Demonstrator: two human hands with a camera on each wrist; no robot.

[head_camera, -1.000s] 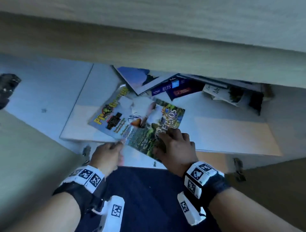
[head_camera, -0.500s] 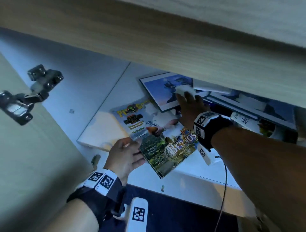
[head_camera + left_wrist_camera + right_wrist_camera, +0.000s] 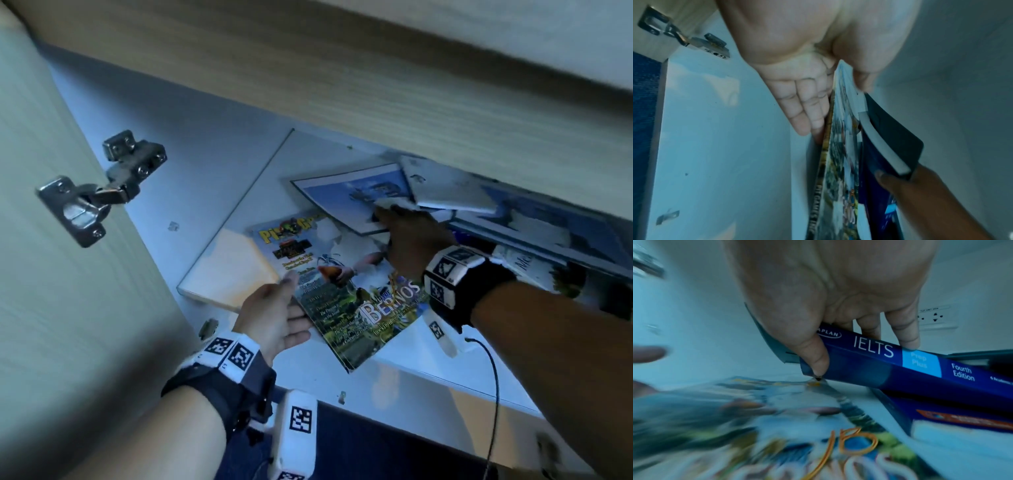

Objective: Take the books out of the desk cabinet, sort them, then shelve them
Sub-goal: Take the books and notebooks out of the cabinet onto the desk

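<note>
While the left hand (image 3: 274, 317) pinches the glossy colourful magazine (image 3: 356, 301) at its near edge, thumb on top and straight fingers (image 3: 807, 104) beneath, the right hand (image 3: 411, 236) reaches deeper into the white cabinet (image 3: 222, 178), thumb and fingers clamped on the thick navy IELTS book (image 3: 900, 363), which tilts up off the pile of books

Head view downward; wrist views close on magazine (image 3: 356, 301)
</note>
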